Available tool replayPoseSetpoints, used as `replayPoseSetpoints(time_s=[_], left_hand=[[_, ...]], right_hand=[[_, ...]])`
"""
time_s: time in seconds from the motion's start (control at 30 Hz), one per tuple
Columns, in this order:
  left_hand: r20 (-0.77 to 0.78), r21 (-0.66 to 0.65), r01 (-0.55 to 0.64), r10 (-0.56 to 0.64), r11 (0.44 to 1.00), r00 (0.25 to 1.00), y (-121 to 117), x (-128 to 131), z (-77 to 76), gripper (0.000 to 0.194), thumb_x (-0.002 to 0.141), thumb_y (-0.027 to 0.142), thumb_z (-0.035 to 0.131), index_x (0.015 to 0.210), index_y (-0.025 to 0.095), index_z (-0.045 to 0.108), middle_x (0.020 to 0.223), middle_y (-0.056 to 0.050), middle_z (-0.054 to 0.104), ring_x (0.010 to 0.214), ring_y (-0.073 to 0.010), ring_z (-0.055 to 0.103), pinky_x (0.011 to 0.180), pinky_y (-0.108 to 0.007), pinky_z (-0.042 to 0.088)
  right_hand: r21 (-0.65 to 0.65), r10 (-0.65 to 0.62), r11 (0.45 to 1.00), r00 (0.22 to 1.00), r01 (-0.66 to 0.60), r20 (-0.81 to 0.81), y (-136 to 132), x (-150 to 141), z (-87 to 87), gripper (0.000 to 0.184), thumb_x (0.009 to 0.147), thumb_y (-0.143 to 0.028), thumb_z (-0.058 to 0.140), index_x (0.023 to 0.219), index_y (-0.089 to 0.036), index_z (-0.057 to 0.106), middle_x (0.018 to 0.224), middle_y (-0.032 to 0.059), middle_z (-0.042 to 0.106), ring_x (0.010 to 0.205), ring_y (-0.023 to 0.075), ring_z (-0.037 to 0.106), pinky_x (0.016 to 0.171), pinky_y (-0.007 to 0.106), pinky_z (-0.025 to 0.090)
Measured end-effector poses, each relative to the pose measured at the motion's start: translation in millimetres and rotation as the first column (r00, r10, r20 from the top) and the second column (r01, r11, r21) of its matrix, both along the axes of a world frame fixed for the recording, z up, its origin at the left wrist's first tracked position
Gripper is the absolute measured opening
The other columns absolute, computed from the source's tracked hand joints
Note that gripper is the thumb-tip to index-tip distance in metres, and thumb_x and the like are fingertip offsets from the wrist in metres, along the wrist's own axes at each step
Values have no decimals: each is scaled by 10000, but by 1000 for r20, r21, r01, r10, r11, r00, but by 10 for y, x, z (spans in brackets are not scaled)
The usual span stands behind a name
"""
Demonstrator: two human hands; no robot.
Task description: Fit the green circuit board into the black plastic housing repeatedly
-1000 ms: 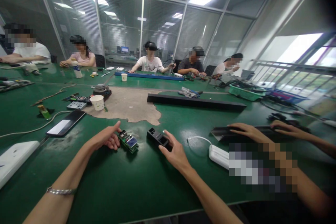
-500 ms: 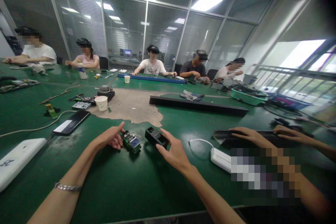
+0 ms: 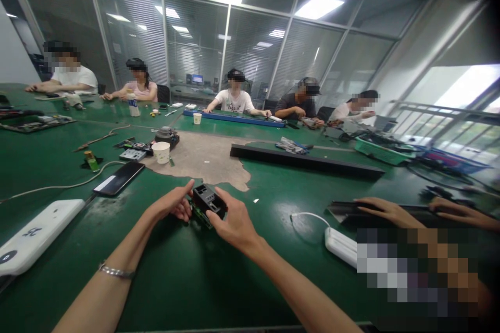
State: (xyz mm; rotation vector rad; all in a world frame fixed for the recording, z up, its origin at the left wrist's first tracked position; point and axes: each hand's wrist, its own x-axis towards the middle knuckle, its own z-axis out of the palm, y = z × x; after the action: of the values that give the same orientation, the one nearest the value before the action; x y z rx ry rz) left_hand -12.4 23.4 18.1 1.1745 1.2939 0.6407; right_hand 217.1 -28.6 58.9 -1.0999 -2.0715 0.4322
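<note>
A black plastic housing (image 3: pixel 209 199) with rectangular openings is gripped along its right side by my right hand (image 3: pixel 234 218), thumb near and fingers beyond. Under it shows a strip of a green circuit board (image 3: pixel 202 217), most of which the housing covers. My left hand (image 3: pixel 175 204) is at the board's left edge, its thumb raised and its other fingers curled against the board. Board and housing overlap in view; whether they are joined cannot be made out.
To the left lie a smartphone (image 3: pixel 120 178) and a white power bank (image 3: pixel 42 234). Beyond my hands are a paper cup (image 3: pixel 161 153) and a long black bar (image 3: pixel 304 161). At right, a co-worker's hands (image 3: pixel 385 209) rest on a dark strip near a white device (image 3: pixel 339 244).
My right hand has carried the black housing leftward, from beside the circuit board to over it. The left hand keeps its place by the board. The whole view has shifted slightly.
</note>
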Motion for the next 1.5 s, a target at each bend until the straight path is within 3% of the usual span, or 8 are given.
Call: replayPoseSetpoints(time_s=[0.2, 0.37, 0.73, 0.87, 1.03, 1.27, 1.4, 1.5], left_hand=[[-14, 5, 4, -4, 1000, 1000, -4, -15, 3, 922, 688, 886, 288, 1096, 106, 562, 599, -112, 687, 527, -241, 673, 497, -295, 483], [-118, 50, 42, -36, 998, 992, -6, -30, -1, 964, 705, 884, 230, 1106, 79, 578, 502, -85, 639, 408, -200, 602, 395, -246, 396], [-146, 46, 79, -72, 996, 987, -62, 27, 92, 903, 737, 838, 332, 1275, 119, 425, 542, -63, 665, 445, -216, 630, 407, -247, 414], [-128, 33, 72, -67, 997, 989, -67, 30, 102, 880, 753, 821, 339, 1282, 121, 405, 571, -78, 678, 476, -228, 647, 435, -265, 443], [-93, 5, 46, -46, 999, 995, -48, 21, 76, 905, 741, 845, 292, 1273, 125, 422, 583, -82, 679, 503, -241, 661, 443, -267, 436], [-62, -20, 9, -10, 1000, 998, -26, 33, 56, 978, 694, 887, 260, 1265, 118, 456, 602, -98, 688, 504, -229, 656, 470, -280, 451], [-93, -10, 8, -9, 1000, 996, -19, 46, 56, 931, 711, 862, 317, 1256, 115, 432, 596, -93, 683, 507, -228, 657, 455, -266, 436], [-104, -7, 6, -7, 1000, 995, -26, 54, 69, 897, 721, 841, 354, 1244, 115, 421, 594, -84, 679, 507, -230, 655, 449, -266, 433]], right_hand=[[26, 38, 999, 999, -39, 34, 77, -93, -44, 548, 782, -289, 605, 1302, -143, 506, 1209, 118, 626, 1082, 258, 601, 966, 387, 458], [16, 55, 998, 998, -56, 43, 136, -71, -137, 561, 766, -284, 607, 1300, -144, 502, 1216, 117, 622, 1079, 256, 603, 965, 383, 460], [-22, 25, 999, 999, -24, 39, 56, -35, -453, 728, 756, -433, 661, 1375, -132, 424, 1301, 156, 554, 1174, 287, 532, 1011, 437, 422], [-12, 44, 999, 999, -44, 7, 50, -9, -492, 676, 771, -361, 641, 1373, -139, 429, 1299, 148, 556, 1171, 277, 531, 1018, 437, 414], [-45, 58, 997, 997, -60, -55, 45, -2, -430, 583, 767, -285, 623, 1325, -178, 489, 1242, 110, 605, 1115, 258, 571, 989, 430, 439], [-134, 35, 988, 962, -73, -269, 189, 196, -81, 596, 778, -275, 605, 1354, -204, 468, 1240, 74, 615, 1089, 208, 604, 945, 348, 480], [-247, -108, 967, 974, 57, -198, 437, 466, -22, 600, 707, -223, 624, 1300, -193, 538, 1186, 83, 648, 1028, 219, 628, 909, 349, 491], [-307, -92, 950, 992, 63, -82, 600, 648, -81, 575, 670, -230, 661, 1240, -189, 597, 1194, 84, 646, 1068, 241, 612, 943, 365, 468]])
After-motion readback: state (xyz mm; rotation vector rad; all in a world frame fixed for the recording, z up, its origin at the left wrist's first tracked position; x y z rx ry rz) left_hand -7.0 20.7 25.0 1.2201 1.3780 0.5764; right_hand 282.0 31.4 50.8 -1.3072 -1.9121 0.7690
